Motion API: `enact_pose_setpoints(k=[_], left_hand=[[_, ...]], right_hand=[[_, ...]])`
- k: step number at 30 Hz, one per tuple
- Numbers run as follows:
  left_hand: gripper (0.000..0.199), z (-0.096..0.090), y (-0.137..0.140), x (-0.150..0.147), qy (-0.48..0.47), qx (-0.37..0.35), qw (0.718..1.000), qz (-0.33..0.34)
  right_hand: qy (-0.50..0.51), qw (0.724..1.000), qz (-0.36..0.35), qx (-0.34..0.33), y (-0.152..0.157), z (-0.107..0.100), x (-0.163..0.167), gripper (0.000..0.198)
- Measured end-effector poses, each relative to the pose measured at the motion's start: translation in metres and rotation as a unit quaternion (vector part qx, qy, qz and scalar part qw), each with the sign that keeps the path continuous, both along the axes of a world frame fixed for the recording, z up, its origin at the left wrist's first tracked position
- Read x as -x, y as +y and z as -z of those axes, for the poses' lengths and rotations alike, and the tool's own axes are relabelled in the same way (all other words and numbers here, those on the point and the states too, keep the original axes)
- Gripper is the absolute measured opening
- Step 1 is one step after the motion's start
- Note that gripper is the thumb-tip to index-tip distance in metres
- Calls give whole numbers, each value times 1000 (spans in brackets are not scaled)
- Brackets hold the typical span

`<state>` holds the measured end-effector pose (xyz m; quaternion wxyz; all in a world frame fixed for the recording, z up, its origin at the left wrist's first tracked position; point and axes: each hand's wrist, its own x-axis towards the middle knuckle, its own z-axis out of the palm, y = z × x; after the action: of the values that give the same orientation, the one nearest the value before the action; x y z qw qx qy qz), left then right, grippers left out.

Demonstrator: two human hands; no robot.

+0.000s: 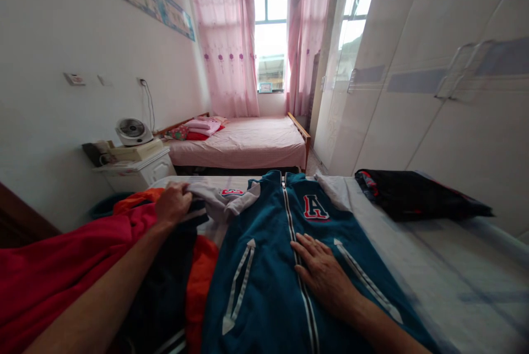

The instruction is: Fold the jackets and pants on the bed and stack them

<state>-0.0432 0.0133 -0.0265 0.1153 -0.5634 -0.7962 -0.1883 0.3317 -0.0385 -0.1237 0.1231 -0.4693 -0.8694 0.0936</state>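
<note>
A teal zip-up jacket (268, 232) with a letter A patch (316, 207) lies front up on a bed, its zip closed along most of the visible length. My left hand (174, 203) is closed on the end of its grey sleeve (215, 197), which stretches out to the left. Over the jacket's middle, beside the zip, my right hand (321, 272) rests flat with its fingers stretched out. The other grey sleeve (334, 188) is only partly visible near the right shoulder.
Red clothing (82, 249), orange cloth (202, 274) and dark clothing (163, 282) lie at the left. A folded black garment (421, 194) sits on the right. Beyond are a pink bed (243, 141), a fan (133, 130) on a white cabinet (157, 169), and wardrobes (397, 117).
</note>
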Motion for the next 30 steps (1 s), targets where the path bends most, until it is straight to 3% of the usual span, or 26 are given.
enact_pose_setpoints(k=[3,4,6,7,9,12,14,16,21,23,27,30], left_hand=[[38,-33,-12,-20,23,-145,989,20],[35,-40,-19,-30,36,-197,978,65],[29,-42,-37,-56,77,-265,936,218],[29,-37,-48,-70,99,-265,907,311],[31,-17,-71,-97,131,-185,848,480],[28,23,-103,-126,136,-30,775,616],[25,44,-118,-133,124,39,761,635],[26,56,-125,-133,106,77,771,623],[30,55,-121,-124,47,91,798,594],[26,52,-120,-126,41,105,798,592],[15,53,-121,-137,65,148,802,576],[11,55,-122,-141,67,161,804,568]], right_hand=[[4,1000,-1,-1,-1,0,2,49],[11,1000,-2,2,-1,1,2,49],[35,999,-1,15,0,1,2,49],[57,998,3,28,0,0,1,49],[130,989,28,67,1,-3,-1,49],[284,942,93,154,2,-14,-5,55],[343,910,126,195,-1,-26,-7,61],[352,895,142,234,-6,-39,-7,67],[354,849,165,356,-19,-57,-4,80],[313,871,153,348,-17,-54,-3,81],[180,959,40,215,-7,-48,5,82],[114,983,-4,141,-5,-54,18,75]])
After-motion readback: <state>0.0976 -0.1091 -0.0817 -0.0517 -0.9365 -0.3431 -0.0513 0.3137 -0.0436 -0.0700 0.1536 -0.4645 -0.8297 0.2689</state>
